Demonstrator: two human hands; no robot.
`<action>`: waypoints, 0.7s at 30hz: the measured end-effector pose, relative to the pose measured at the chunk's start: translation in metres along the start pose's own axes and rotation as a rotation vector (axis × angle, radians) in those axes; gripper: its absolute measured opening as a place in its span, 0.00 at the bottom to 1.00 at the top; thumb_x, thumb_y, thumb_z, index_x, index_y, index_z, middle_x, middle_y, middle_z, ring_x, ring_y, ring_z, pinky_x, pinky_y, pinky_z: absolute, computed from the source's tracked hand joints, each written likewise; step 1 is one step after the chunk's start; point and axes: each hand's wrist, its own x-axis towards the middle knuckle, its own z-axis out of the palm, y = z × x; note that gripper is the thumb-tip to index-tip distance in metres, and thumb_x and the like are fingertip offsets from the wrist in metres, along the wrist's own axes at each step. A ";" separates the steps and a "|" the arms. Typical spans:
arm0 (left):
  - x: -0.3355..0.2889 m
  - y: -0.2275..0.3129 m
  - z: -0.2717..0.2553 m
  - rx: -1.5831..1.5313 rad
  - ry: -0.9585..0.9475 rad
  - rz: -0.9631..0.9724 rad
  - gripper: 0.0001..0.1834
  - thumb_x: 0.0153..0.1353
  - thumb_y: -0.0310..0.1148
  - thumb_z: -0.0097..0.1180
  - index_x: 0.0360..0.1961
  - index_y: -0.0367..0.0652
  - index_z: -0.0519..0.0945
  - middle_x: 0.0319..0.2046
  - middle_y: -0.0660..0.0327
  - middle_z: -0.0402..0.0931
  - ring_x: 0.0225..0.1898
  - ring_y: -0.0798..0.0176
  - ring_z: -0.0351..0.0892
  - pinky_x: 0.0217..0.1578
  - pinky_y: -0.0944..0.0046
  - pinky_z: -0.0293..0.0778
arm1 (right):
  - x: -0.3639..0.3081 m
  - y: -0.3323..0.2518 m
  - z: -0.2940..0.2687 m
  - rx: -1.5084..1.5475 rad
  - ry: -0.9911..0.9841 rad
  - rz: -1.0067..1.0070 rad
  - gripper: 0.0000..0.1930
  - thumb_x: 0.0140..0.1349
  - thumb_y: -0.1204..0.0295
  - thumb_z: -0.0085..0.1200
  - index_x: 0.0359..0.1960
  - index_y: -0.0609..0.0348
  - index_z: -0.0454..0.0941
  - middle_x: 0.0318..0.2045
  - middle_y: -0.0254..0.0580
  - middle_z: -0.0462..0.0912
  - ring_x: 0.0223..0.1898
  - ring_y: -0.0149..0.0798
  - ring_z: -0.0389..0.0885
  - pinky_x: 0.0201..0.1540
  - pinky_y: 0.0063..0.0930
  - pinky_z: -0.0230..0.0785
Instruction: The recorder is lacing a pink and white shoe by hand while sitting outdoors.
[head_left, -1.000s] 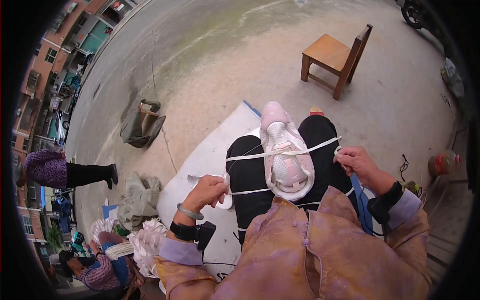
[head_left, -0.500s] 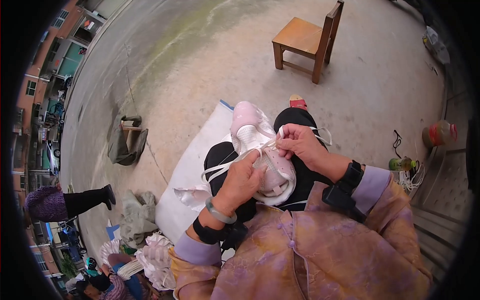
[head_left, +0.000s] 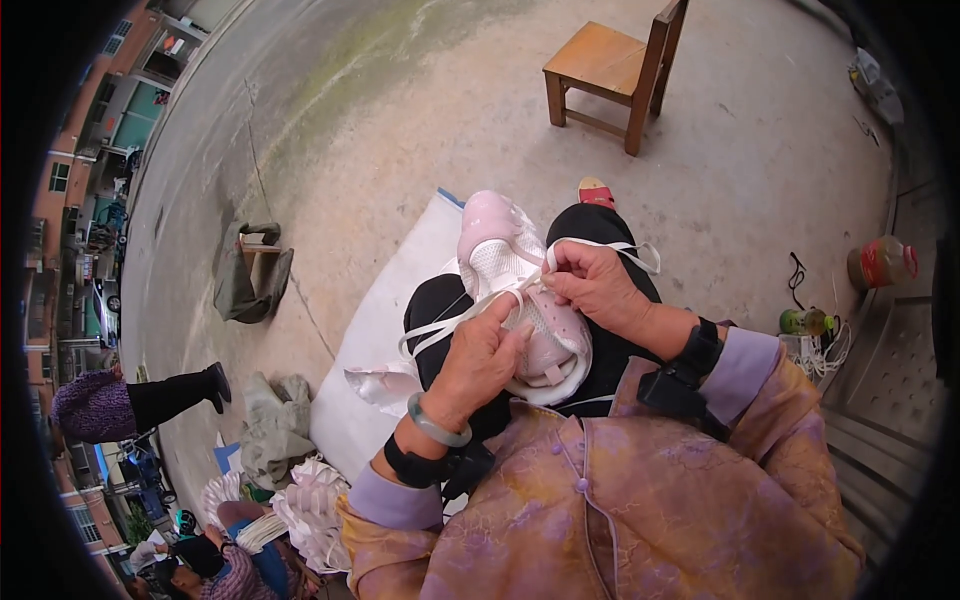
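Note:
A pale pink and white sneaker lies on my lap, its toe pointing away from me and its heel collar toward me. A white shoelace crosses over its upper. My left hand grips the lace at the left of the tongue, and a loose loop hangs from it over my left knee. Close by on the right, my right hand pinches the lace between thumb and fingers; another loop trails over my right knee. The fingertips partly hide the eyelets.
A white sheet lies under the left side of my lap. Ahead stands a wooden chair. Bottles stand at the right by a bundle of white cord. At lower left are shoe pieces, a grey cloth heap and other people.
My right hand has shifted slightly left, nearer the shoe's middle, still pinching the lace. The left hand stays almost in place. The view has tilted a little.

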 end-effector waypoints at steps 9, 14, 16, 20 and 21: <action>-0.029 -0.016 -0.029 -0.434 0.315 0.069 0.09 0.65 0.32 0.49 0.34 0.37 0.76 0.25 0.65 0.76 0.23 0.74 0.74 0.26 0.74 0.71 | -0.004 -0.002 0.008 -0.441 0.093 -0.290 0.05 0.51 0.77 0.56 0.27 0.63 0.73 0.20 0.39 0.71 0.22 0.30 0.69 0.25 0.25 0.63; -0.040 -0.054 -0.062 -0.653 0.907 0.184 0.10 0.62 0.34 0.54 0.32 0.37 0.79 0.21 0.67 0.73 0.24 0.75 0.68 0.28 0.75 0.66 | -0.011 -0.008 0.003 -0.430 0.099 -0.066 0.11 0.53 0.69 0.60 0.24 0.62 0.72 0.16 0.35 0.70 0.19 0.27 0.67 0.22 0.22 0.61; -0.045 -0.055 -0.058 -0.668 0.789 0.072 0.11 0.61 0.36 0.55 0.31 0.37 0.79 0.18 0.69 0.69 0.21 0.77 0.65 0.24 0.77 0.62 | -0.011 -0.007 0.000 -0.461 0.090 -0.076 0.13 0.53 0.68 0.62 0.23 0.61 0.71 0.16 0.27 0.68 0.19 0.20 0.63 0.20 0.17 0.57; -0.029 -0.051 -0.030 -0.693 0.655 0.011 0.12 0.62 0.38 0.55 0.30 0.39 0.79 0.17 0.71 0.67 0.18 0.79 0.62 0.18 0.78 0.56 | -0.018 -0.014 0.001 -0.515 0.074 -0.102 0.11 0.52 0.70 0.60 0.22 0.60 0.71 0.13 0.36 0.71 0.15 0.26 0.69 0.20 0.22 0.62; -0.025 -0.052 -0.025 -0.646 0.618 0.027 0.12 0.62 0.38 0.54 0.31 0.39 0.79 0.17 0.71 0.67 0.18 0.79 0.62 0.18 0.78 0.56 | -0.020 -0.016 0.003 -0.519 0.066 -0.104 0.11 0.52 0.70 0.60 0.22 0.60 0.71 0.13 0.36 0.71 0.15 0.26 0.69 0.20 0.22 0.62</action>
